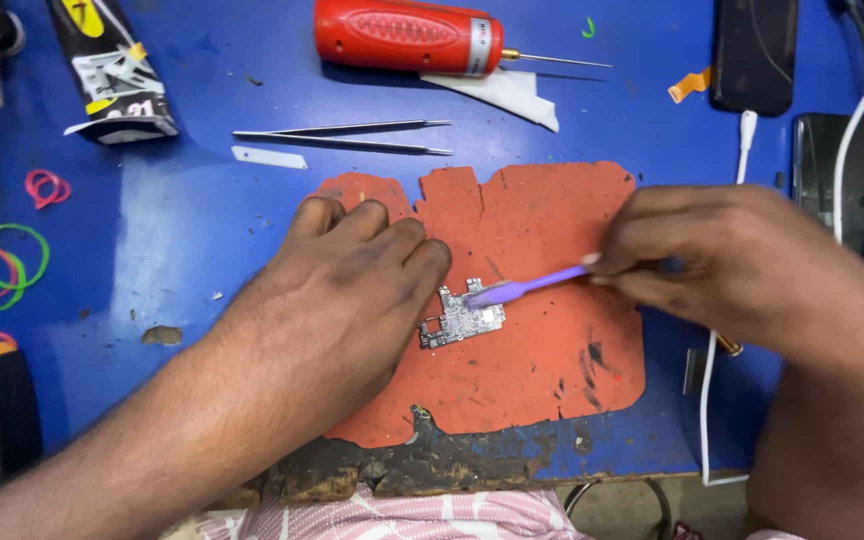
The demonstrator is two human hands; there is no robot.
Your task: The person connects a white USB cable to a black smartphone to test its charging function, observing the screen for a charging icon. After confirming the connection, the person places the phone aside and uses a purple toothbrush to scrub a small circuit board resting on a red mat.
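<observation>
while the left hand [352, 290] presses its curled fingertips on the small circuit board [462, 318] to pin it at the centre of the orange mat [542, 370], the right hand [742, 265] pinches a purple pry tool [527, 288], tip on the board's upper edge.

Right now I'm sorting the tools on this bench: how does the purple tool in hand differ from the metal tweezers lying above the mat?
The purple tool is plastic-looking and one-piece; the tweezers are grey metal with two thin arms. The purple tool is gripped by the right hand, its tip on the small circuit board that the left hand steadies; the tweezers lie untouched on the blue table. Both are slim and lie roughly crosswise.
</observation>
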